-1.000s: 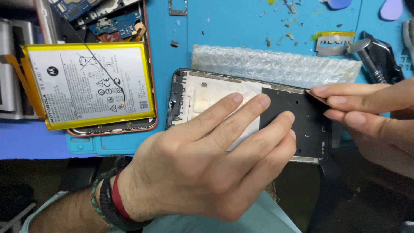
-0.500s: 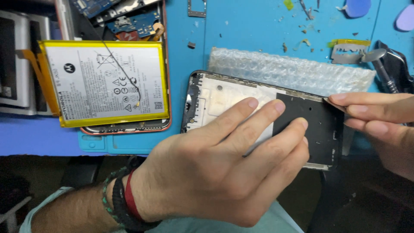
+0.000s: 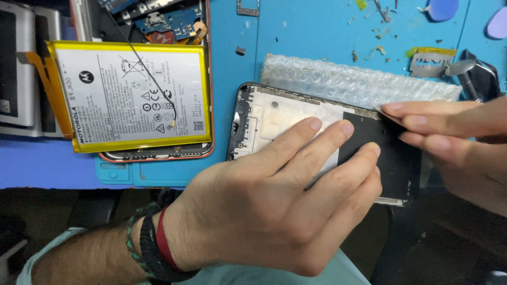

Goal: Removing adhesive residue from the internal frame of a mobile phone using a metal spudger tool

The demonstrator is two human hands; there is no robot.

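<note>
1. Pressing down on the phone screen frame (image 3: 274, 119) with the left hand (image 3: 264, 211), fingers (image 3: 311, 138) spread flat and released, gripping nothing.
2. Pinching at the frame's upper right edge with the right hand (image 3: 449, 137), fingertips (image 3: 393, 110) closed together on a thin dark sheet (image 3: 388, 153) lying in the frame; impossible to tell whether a tool is between them.
3. Lying at the near edge of the blue work mat (image 3: 317, 31), the frame's far side resting against a strip of bubble wrap (image 3: 359, 79).
4. Sitting well to the left, a yellow-edged phone battery (image 3: 132, 95) on an opened phone body (image 3: 158, 153), a thin black wire (image 3: 142, 63) crossing it.
5. Resting near the mat's far right, a razor blade (image 3: 430, 60) and plastic picks (image 3: 441, 8).
</note>
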